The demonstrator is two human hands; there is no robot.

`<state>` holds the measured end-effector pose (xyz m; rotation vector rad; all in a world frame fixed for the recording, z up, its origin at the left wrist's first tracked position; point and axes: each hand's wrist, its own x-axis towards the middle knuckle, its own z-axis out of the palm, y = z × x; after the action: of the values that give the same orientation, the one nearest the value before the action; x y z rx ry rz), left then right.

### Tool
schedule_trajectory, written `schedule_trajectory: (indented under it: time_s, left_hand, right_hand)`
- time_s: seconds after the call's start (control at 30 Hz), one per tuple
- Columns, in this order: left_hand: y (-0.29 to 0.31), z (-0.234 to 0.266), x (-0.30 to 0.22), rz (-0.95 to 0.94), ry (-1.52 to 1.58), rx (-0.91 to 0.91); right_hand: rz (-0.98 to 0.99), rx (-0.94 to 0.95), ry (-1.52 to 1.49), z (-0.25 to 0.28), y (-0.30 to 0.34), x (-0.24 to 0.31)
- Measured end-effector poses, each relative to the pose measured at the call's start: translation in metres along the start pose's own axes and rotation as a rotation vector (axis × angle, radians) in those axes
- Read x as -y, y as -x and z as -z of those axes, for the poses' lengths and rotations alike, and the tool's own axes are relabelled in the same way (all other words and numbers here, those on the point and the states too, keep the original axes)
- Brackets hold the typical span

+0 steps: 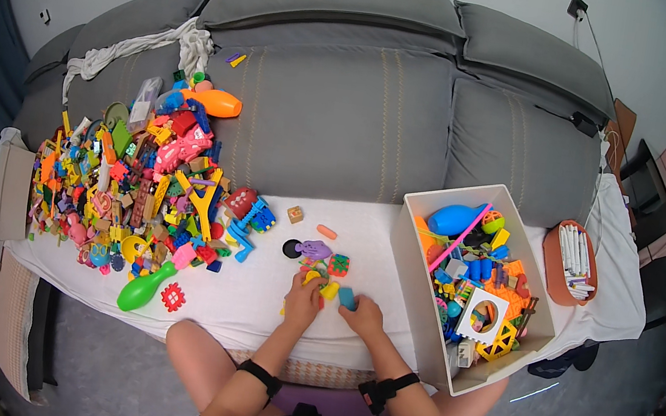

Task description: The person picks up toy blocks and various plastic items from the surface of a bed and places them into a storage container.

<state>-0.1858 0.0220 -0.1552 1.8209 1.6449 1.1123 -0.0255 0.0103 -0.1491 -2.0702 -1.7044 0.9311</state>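
Observation:
My left hand (303,298) is closed, with a small yellow toy piece (312,276) at its fingertips. My right hand (364,317) grips a blue toy block (347,298) between thumb and fingers. Between the hands lies another yellow piece (329,290) on the white cover. Just beyond them sit a square green and red piece (339,265), a purple toy figure (315,249) and a black round piece (292,248). Farther out are a wooden cube (295,215) and an orange stick-shaped piece (327,231).
A large heap of mixed toys (120,193) covers the sofa seat's left side, with a green toy pin (144,290) at its near edge. To my right stands a white bin (407,258) holding many toys. Beyond it is an orange-brown basket (560,285) of white packets.

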Motion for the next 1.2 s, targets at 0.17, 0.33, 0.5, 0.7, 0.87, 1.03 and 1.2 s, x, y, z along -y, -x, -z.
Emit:
schedule_trajectory:
  time_s: [0.17,0.33,0.5,0.7,0.87,1.03,1.2]
  left_hand:
    - [0.018,-0.019,0.000,0.124,0.350,-0.274]
    - [-0.002,-0.010,-0.085,0.566,0.979,-0.287]
    - [-0.039,-0.020,-0.202,0.437,1.028,0.052]
    - [-0.026,-0.047,-0.179,0.381,0.925,0.170]
    - [0.013,-0.026,-0.065,0.207,0.324,-0.072]
    - [0.045,0.023,-0.021,0.078,-0.358,-0.199]
    - [0.047,0.024,-0.019,0.013,-0.467,-0.076]
  right_hand:
    - [-0.292,0.308,-0.629,0.016,0.013,0.011]
    - [-0.119,-0.031,-1.302,0.063,0.058,0.055]
    - [0.095,-0.626,-1.531,0.113,0.074,0.059]
    - [0.123,-0.743,-1.449,0.109,0.075,0.049]
    - [0.113,-0.209,-0.987,0.048,0.036,0.035]
    - [0.555,-0.213,-0.034,-0.006,-0.001,0.029]
    - [0.518,-0.095,0.181,-0.021,-0.017,0.032]
